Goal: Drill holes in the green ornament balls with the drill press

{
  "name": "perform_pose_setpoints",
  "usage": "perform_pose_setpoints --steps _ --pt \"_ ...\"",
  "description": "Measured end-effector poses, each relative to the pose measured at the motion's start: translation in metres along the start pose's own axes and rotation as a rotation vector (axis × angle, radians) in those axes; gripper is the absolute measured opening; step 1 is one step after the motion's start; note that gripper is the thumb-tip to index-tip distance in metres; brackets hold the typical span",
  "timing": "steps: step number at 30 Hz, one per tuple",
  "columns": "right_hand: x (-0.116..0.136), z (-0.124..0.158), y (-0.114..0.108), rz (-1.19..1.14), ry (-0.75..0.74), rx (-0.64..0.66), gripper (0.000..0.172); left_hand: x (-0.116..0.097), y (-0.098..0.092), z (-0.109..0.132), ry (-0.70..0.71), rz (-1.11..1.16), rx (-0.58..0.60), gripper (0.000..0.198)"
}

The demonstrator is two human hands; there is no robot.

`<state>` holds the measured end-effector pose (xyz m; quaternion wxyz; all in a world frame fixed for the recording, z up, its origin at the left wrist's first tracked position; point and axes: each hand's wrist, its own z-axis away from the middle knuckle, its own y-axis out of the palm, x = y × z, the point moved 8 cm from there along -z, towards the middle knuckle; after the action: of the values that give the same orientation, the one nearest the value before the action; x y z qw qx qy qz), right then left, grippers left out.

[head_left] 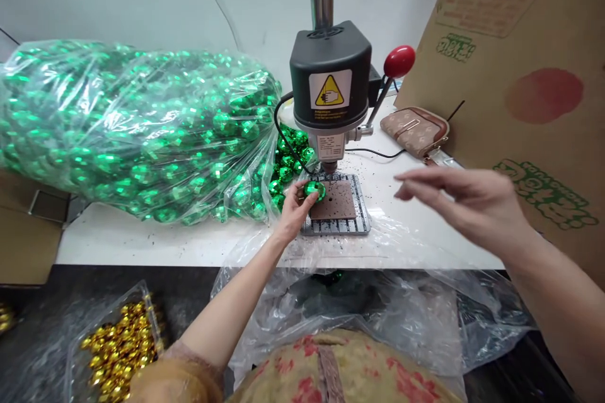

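My left hand [293, 209] pinches a green faceted ball [314, 189] and holds it on the metal base plate [338, 213] of a small black drill press [330, 79], just under its spindle. My right hand [466, 200] hovers to the right of the press with fingers stretched out and nothing in it, below the red knob of the press lever [399, 61].
A big clear bag of green balls [132, 129] lies on the white table [142, 240] at the left. A bag of gold balls [116, 346] sits low left. A patterned pouch [416, 130] and a cardboard box [524, 75] stand at the right. Clear plastic [378, 308] drapes over the table's front edge.
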<state>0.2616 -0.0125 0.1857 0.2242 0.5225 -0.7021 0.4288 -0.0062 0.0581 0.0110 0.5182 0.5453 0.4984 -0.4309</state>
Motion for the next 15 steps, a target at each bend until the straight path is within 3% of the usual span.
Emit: perform_pose_setpoints --steps 3,5,11,15 --pt "-0.001 -0.030 -0.017 -0.136 0.012 -0.209 0.015 0.001 0.005 -0.008 0.036 -0.129 0.049 0.052" --pt "0.001 -0.045 -0.017 -0.174 -0.004 -0.272 0.015 0.001 0.007 -0.011 0.063 -0.199 0.076 0.052" --pt "0.005 -0.069 -0.002 -0.267 -0.024 -0.272 0.016 0.000 0.013 -0.013 0.125 -0.318 0.135 0.052" --pt "0.011 -0.073 -0.001 -0.262 -0.068 -0.278 0.013 -0.001 0.016 -0.014 0.188 -0.340 0.137 0.062"
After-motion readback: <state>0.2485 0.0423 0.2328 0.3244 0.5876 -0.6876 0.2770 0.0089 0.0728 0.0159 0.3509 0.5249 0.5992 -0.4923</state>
